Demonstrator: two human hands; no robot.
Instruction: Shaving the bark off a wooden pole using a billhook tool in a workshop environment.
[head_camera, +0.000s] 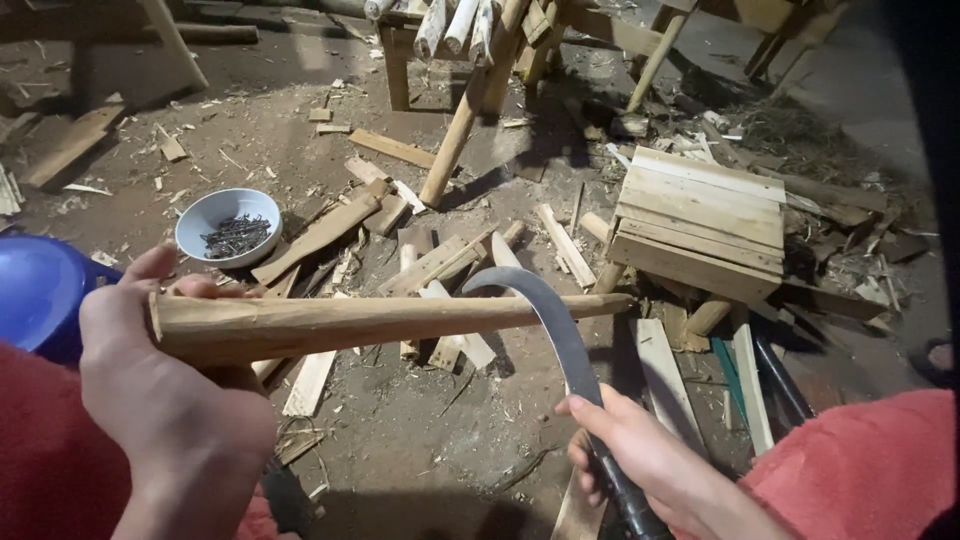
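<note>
A: Left hand (170, 400)?
B: Clamped on thick end of tapered pale wooden stake (380, 320), held level above dirt floor (420, 450).
A: Right hand (650, 465)?
B: Wrapped around dark handle of curved steel sickle (545, 320), blade touching stake.

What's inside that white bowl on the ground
The white bowl holds a loose pile of dark nails lying on its pale bottom. The nails cover the middle of the bottom, so anything beneath them cannot be seen.
</note>
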